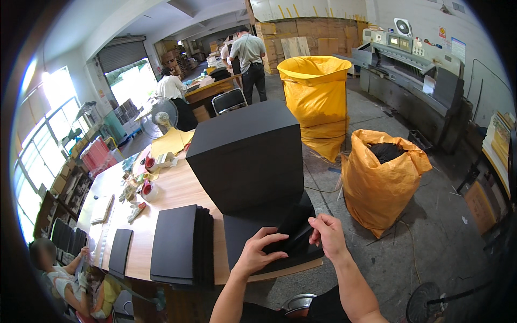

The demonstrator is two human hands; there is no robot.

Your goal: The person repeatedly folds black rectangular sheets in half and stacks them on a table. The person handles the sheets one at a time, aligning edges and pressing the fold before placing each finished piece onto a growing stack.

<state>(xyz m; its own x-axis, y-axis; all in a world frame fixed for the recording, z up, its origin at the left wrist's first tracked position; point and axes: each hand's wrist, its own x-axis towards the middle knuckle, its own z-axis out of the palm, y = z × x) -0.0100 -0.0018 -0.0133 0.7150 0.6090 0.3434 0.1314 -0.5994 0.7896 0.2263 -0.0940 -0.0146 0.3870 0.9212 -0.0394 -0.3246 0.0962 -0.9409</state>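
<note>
A low stack of black sheets (245, 226) lies on the table's near right corner. My right hand (329, 234) pinches the raised edge of a dark sheet (295, 223) on it; whether this is foam or card I cannot tell. My left hand (261, 250) rests over the same stack, thumb and fingers apart, fingertips touching or close to the sheet. Right behind my hands rises a tall squared black stack (253, 172). To the left lies a lower pile of black sheets (175, 242), and beyond it a narrow black piece (120, 252).
Tape rolls (149, 189), a glove-like item (137, 211) and small tools lie on the wooden table (177, 183). Right of it stand an orange sack (377, 183) with black scraps and a yellow sack (318, 102). A person (64, 280) sits at the lower left; others stand farther back.
</note>
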